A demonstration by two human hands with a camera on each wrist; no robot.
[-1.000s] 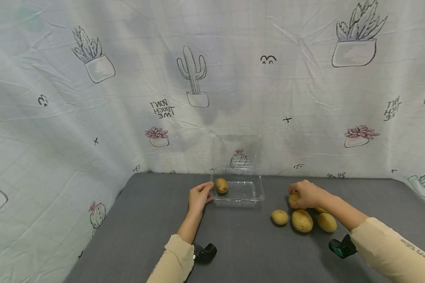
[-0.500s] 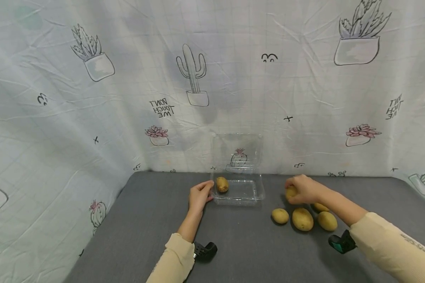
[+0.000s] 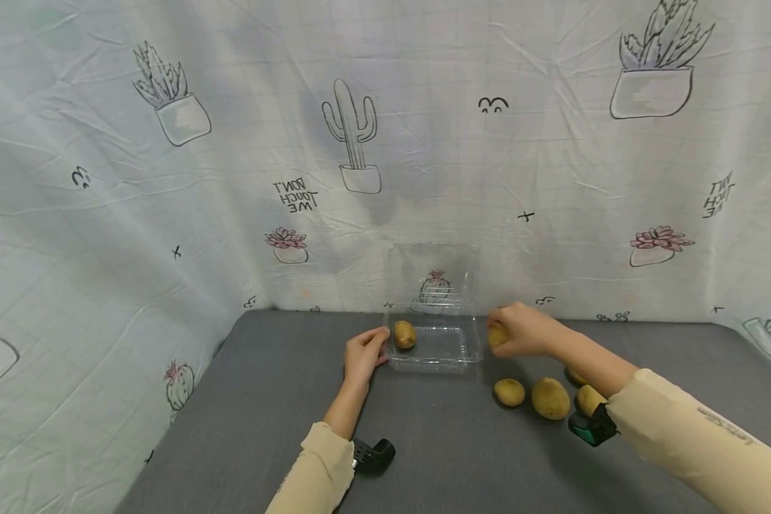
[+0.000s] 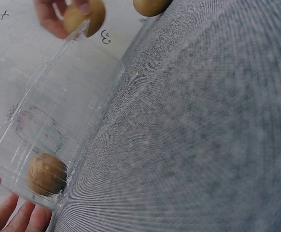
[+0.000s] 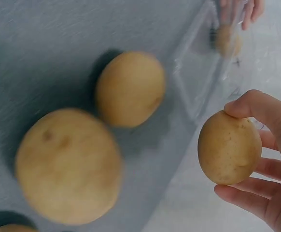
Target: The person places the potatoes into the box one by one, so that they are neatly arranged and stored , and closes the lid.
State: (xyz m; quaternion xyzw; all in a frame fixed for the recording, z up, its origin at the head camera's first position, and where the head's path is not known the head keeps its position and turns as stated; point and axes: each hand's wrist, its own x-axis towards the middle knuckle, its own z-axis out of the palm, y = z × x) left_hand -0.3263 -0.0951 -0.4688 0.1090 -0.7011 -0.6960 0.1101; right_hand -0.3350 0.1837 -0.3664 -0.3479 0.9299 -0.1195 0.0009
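In the head view a clear plastic clamshell box (image 3: 433,365) sits at the back of the table with its lid (image 3: 432,275) raised. One potato (image 3: 405,335) lies inside at the left end. My left hand (image 3: 363,355) holds the box's left side at the rim, and its fingers (image 4: 20,217) show against that end in the left wrist view. Just right of the box, my right hand (image 3: 524,330) grips a second potato (image 5: 230,147) between thumb and fingers, raised off the table.
On the grey table (image 3: 283,400), nearer and to the right, lie a small potato (image 3: 509,392), a large potato (image 3: 550,398) and others partly behind the right forearm. A printed curtain (image 3: 231,143) hangs behind. Black wrist devices (image 3: 374,455) sit on both arms.
My right hand has lifted its potato from the group and carried it left, close to the box's right side. The left hand stays at the box.
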